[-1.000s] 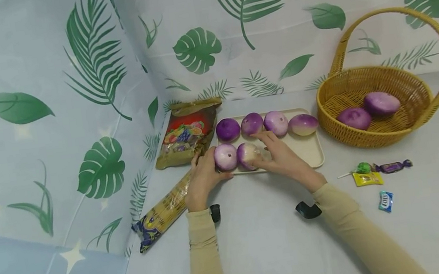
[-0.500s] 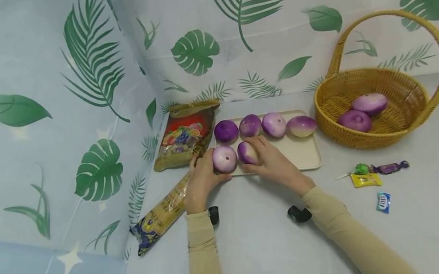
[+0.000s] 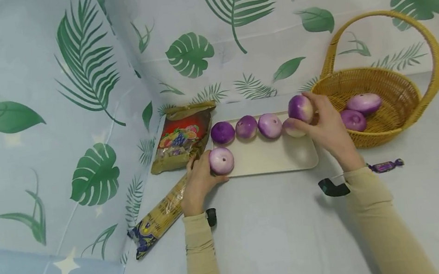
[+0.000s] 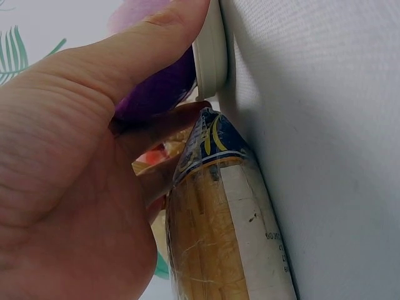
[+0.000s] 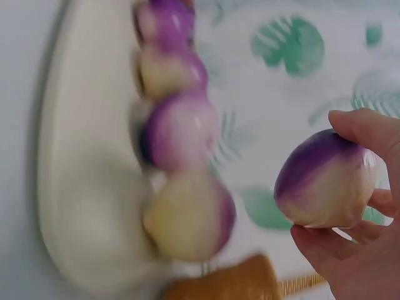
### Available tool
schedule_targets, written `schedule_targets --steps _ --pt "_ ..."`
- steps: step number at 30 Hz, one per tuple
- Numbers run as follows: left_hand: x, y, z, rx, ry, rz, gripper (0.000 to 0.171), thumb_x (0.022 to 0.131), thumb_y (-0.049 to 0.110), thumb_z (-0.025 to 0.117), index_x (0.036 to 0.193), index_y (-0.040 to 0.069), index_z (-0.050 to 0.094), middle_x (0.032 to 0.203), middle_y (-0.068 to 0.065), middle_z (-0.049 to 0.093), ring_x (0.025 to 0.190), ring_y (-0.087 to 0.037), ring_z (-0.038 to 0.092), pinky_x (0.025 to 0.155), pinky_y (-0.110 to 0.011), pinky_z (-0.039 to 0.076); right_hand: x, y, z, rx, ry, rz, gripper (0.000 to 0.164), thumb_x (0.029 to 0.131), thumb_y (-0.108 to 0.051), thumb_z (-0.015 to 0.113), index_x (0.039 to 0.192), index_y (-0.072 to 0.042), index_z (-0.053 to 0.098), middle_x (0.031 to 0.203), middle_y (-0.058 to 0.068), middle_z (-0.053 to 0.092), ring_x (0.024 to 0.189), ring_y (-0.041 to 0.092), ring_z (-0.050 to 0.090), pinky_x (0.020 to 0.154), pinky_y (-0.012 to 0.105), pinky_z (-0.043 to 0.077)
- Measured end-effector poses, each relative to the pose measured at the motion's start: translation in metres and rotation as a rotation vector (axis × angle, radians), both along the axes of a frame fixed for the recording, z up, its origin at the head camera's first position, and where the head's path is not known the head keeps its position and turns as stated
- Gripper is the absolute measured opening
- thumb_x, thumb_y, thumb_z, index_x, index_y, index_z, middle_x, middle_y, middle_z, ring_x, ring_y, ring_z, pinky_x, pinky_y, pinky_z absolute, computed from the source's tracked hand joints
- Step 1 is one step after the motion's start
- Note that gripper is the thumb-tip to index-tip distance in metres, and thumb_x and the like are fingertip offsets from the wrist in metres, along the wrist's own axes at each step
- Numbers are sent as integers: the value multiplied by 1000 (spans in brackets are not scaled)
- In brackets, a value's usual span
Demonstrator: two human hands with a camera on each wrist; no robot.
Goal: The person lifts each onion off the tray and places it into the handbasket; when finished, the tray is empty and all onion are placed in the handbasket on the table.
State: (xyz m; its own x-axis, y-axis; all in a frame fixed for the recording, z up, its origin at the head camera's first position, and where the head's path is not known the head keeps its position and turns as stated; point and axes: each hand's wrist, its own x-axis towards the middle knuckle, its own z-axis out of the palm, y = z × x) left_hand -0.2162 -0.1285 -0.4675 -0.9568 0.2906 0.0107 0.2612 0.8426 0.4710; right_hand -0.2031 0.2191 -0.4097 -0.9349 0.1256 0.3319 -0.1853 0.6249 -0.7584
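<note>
My right hand (image 3: 330, 133) pinches a purple-and-white turnip (image 3: 299, 108) between thumb and fingers. It is held up over the back right corner of the cream tray (image 3: 265, 161), between the tray and the basket; the right wrist view shows the turnip (image 5: 325, 181) apart from the row. My left hand (image 3: 198, 184) grips a pale purple turnip (image 3: 221, 161) at the tray's front left corner. Along the tray's back edge sit a dark purple turnip (image 3: 222, 133), two lighter turnips (image 3: 270, 126) and a partly hidden one (image 3: 293, 129).
A wicker basket (image 3: 388, 136) with a tall handle stands at the right, holding two turnips (image 3: 364, 104). Left of the tray lie a fruit-printed bag (image 3: 183, 137) and a spaghetti pack (image 3: 162, 208). A purple wrapped candy (image 3: 385, 166) lies beside the right forearm.
My right hand has lifted its turnip from the tray's front row and carried it right and back. My left hand keeps its grip. The right forearm now covers several of the candies.
</note>
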Motion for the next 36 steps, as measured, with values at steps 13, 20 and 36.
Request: schedule_targets --steps 13,20,36 --pt "-1 -3 0 6 9 -1 92 70 40 83 142 12 33 135 -7 51 127 -20 44 115 -39 2 8 61 4 -57 -107 -205 78 85 -46 65 150 -27 26 147 7 33 122 32 41 99 52 38" --pt "0 -3 1 -4 10 -2 92 70 41 82 142 12 33 136 -7 50 128 -20 43 116 -39 2 10 68 5 -69 -33 -238 65 87 -41 65 145 -28 38 146 1 36 133 25 35 110 45 28" --pt "-2 -1 0 -13 3 -12 92 69 41 83 142 13 34 135 -8 51 127 -22 44 116 -40 2 0 -28 -8 -28 75 216 49 88 -22 69 131 -10 51 128 9 48 115 30 53 89 38 50"
